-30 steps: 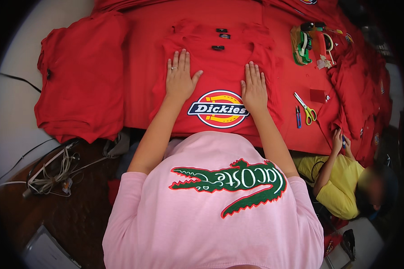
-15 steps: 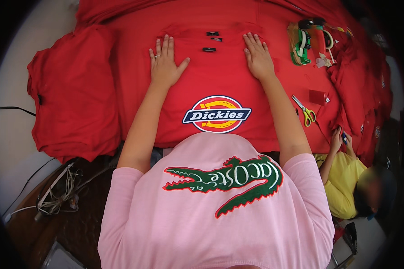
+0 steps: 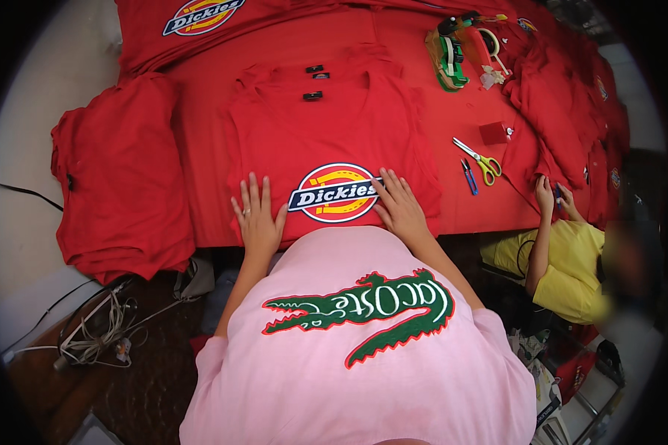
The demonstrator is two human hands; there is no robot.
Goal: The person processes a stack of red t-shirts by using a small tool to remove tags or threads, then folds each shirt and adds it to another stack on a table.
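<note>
Spread out in front of me is a red V-neck shirt (image 3: 326,141), its neckline at the far end with a dark neck label (image 3: 313,96). More red fabric with small dark labels shows just beyond that collar. A colourful printed logo (image 3: 335,193) lies across the shirt's near part. My left hand (image 3: 259,220) rests flat on the shirt left of the logo, fingers stretched out. Also flat, my right hand (image 3: 402,206) lies at the logo's right end, its fingertips covering a bit of the print. Neither hand grips anything.
At left sits a pile of folded red shirts (image 3: 126,178). To the right lie yellow-handled scissors (image 3: 488,167), blue snips (image 3: 469,178), a small red box (image 3: 495,133) and a green tape dispenser (image 3: 450,63). A co-worker in a yellow top (image 3: 564,256) handles red fabric at far right.
Both my hands have come back from the collar end to the near part of the shirt, beside the logo. My view has shifted, showing more of the table's far side.
</note>
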